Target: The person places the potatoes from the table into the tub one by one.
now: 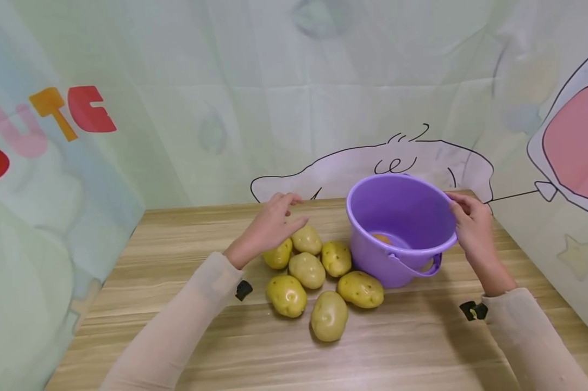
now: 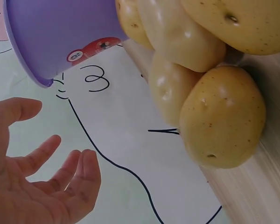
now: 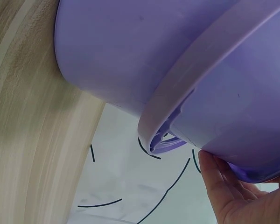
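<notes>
A purple bucket (image 1: 372,266) stands on the right of the desk (image 1: 162,244). The right hand (image 1: 476,231) pinches its rim on the right side, with the fingers clamped on the edge. The bucket's handle (image 1: 416,266) hangs down on the near side. Something orange (image 1: 382,238) lies inside (I can't tell what it is). Seven yellow potatoes (image 1: 307,270) sit in a bunch just left of the bucket, and some touch each other. The left hand (image 1: 271,222) is up over the far left potatoes, with its thumb and fingers apart and nothing in them. Behind the far edge, a wall cloth (image 1: 216,152) has drawings on it.
</notes>
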